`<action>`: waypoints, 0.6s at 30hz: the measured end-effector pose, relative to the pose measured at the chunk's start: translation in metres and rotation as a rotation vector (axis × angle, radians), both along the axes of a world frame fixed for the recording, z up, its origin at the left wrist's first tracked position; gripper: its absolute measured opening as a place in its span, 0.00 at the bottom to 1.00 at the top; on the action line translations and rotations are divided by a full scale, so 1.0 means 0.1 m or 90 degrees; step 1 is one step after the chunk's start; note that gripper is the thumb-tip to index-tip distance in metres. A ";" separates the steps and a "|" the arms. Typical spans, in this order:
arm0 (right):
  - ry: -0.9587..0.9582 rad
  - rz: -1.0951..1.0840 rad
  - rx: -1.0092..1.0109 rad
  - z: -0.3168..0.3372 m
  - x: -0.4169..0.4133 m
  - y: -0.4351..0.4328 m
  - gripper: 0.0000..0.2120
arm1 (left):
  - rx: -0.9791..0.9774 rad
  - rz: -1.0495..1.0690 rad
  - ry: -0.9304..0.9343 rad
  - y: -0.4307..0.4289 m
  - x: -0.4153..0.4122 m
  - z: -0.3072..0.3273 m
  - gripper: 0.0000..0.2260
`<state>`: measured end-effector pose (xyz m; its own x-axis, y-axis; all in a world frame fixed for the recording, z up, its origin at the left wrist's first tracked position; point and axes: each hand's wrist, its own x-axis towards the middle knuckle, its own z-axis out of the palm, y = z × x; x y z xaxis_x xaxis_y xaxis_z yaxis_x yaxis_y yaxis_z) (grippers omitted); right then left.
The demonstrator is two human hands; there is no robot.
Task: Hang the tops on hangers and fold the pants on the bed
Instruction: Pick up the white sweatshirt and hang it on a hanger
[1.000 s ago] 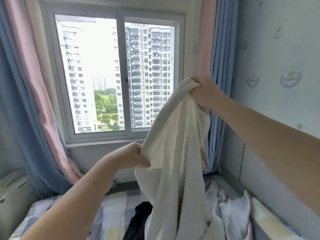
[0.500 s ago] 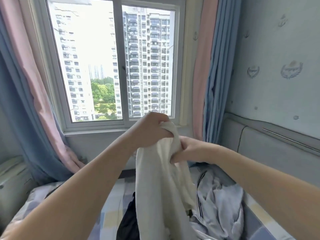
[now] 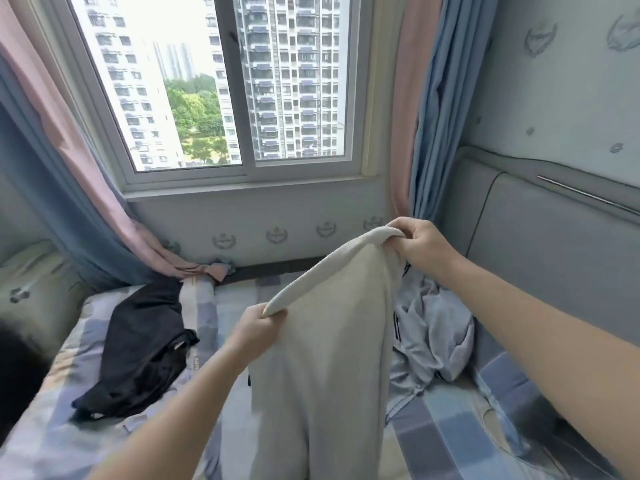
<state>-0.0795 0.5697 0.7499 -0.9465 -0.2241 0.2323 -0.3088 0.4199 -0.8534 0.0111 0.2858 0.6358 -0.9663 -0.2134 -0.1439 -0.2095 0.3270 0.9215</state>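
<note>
Garment (image 3: 329, 358), cream: top edge pinched at both ends, left hand (image 3: 258, 329) lower and nearer, right hand (image 3: 424, 245) higher and farther; long axis hangs straight down from both, over bed (image 3: 485, 427).

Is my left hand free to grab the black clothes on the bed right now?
Probably not yet: the left hand grips the cream garment, as does the right hand. Nothing lies between it and the black clothes, so letting go should suffice.
</note>
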 end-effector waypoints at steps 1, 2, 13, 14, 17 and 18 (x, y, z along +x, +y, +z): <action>-0.028 -0.023 0.008 -0.20 0.04 -0.02 0.05 | 0.059 0.045 0.006 0.05 0.04 -0.04 0.11; -0.058 -0.044 0.024 -0.40 0.09 -0.04 0.06 | 0.110 0.067 0.002 0.11 0.09 -0.06 0.11; -0.415 0.127 -0.062 -1.92 1.57 -0.37 0.17 | 0.314 0.046 -0.085 0.60 0.72 -0.32 0.09; -0.428 0.144 -0.064 -1.98 1.68 -0.42 0.22 | 0.344 0.030 -0.075 0.64 0.75 -0.27 0.12; -0.397 0.130 -0.081 -2.07 1.85 -0.57 0.27 | 0.406 -0.047 -0.047 0.79 0.82 -0.12 0.19; -0.380 0.096 -0.083 -2.08 1.86 -0.61 0.25 | 0.412 -0.072 -0.041 0.83 0.84 -0.09 0.20</action>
<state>0.1063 0.5087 0.5423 -0.8815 -0.3712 -0.2919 0.1884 0.2903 -0.9382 0.0955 0.3689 0.6267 -0.9627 0.0387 -0.2679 -0.2683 -0.2661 0.9259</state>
